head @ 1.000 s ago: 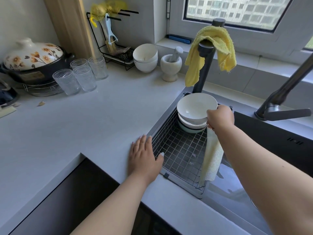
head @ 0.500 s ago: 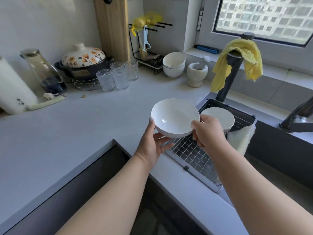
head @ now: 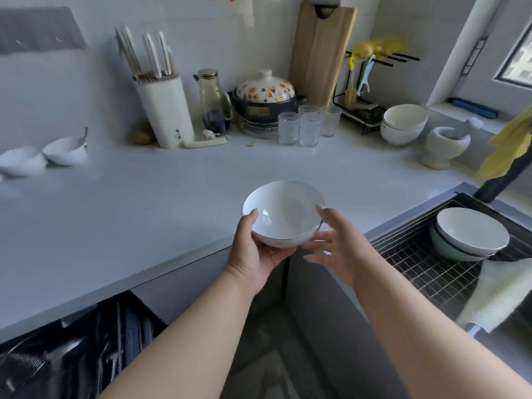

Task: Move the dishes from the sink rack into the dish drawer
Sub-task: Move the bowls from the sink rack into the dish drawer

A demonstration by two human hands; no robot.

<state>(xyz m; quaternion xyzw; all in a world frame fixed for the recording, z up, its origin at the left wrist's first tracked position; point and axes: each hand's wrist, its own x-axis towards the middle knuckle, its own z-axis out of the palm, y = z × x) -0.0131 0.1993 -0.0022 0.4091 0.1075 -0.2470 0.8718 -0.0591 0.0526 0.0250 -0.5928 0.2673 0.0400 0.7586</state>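
The white bowl (head: pixel 283 214) rests cupped in the left hand (head: pixel 254 254), over the counter edge; the right hand (head: pixel 335 243) lies loose beside it. Stacked bowls (head: pixel 472 234) remain in the sink rack (head: pixel 426 266), right of the fingers; the open dish drawer (head: pixel 72 355) waits lower left.

- My left grip (head: pixel 256 254) hides the white bowl's (head: pixel 283 214) underside.
- Dish drawer (head: pixel 72 361) contents blur (dark shapes only), cut by the edge.
- Two small bowls (head: pixel 43 156) far left smear.
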